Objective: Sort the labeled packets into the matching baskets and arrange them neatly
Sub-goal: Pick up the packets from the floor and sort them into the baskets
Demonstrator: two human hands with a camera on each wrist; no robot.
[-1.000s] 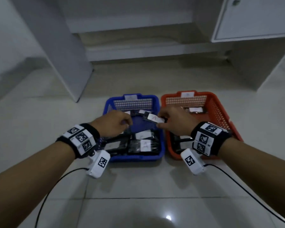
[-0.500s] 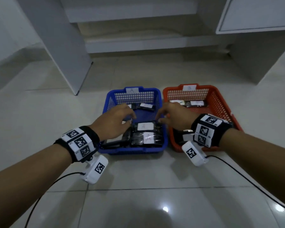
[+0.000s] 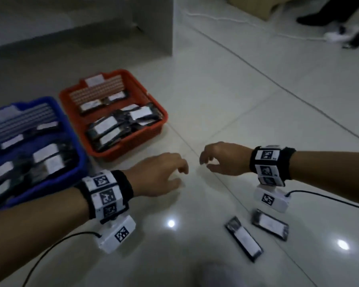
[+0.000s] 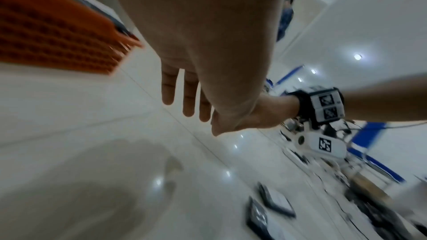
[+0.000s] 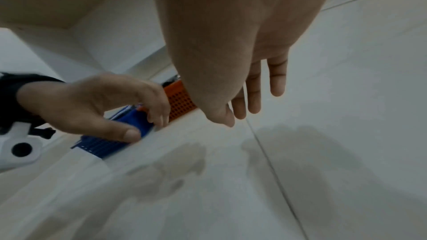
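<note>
A blue basket [image 3: 80, 162] at the left and an orange basket [image 3: 137, 137] beside it each hold several dark packets with white labels. Two more labelled packets [image 3: 244, 238] [image 3: 270, 224] lie flat on the floor at the lower right, under my right wrist. My left hand [image 3: 180, 172] and right hand [image 3: 205, 163] hover close together over bare floor, right of the baskets, fingers relaxed and holding nothing. The left wrist view shows my left hand's fingers [image 4: 188, 98] straight and the two floor packets [image 4: 275, 202]. The right wrist view shows my right hand's fingers [image 5: 254, 96] straight.
A white cabinet panel [image 3: 151, 27] stands behind the baskets. A white cord [image 3: 236, 19] runs across the tiles at the back, near another person's feet [image 3: 344, 36]. Thin black cables trail from both wrist cameras along the floor.
My right hand let go of the packet it carried into the blue basket. Both hands left that basket and moved right over the floor. My head turned right, bringing two floor packets into view.
</note>
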